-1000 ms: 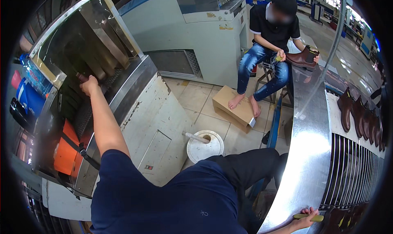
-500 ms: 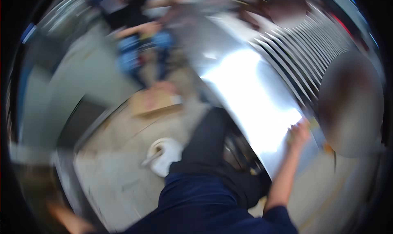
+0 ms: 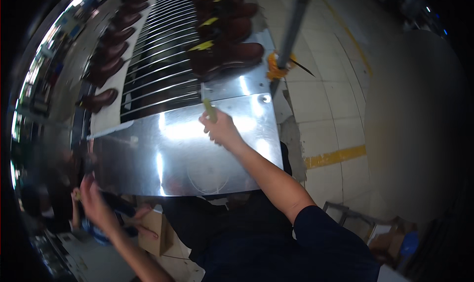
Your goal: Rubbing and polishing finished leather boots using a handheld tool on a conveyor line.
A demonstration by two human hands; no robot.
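My right hand (image 3: 223,129) is over the right part of a shiny metal tabletop (image 3: 222,158). Its fingers are closed round a short yellow-green stick-like thing (image 3: 210,110), whose far end sticks up past the fingers; its exact kind I cannot make out. By the tabletop's left edge is my left hand (image 3: 96,203), somewhat blurred, its fingers stretched forward with nothing visible in them. Beyond the tabletop, brown boots (image 3: 227,57) with yellow pieces on them stand in a row at the right of a slatted roller conveyor (image 3: 163,50).
More brown boots (image 3: 111,55) line a pale strip left of the rollers. A grey post (image 3: 294,30) with an orange wrapping (image 3: 276,67) rises at the right. Another person sits low at the left, near a cardboard box (image 3: 153,232). Tiled floor (image 3: 321,104) lies to the right.
My view has swung to the right, toward the conveyor and boots. My right hand still grips the yellow-green thing; my left hand has come up to the tabletop's left edge.
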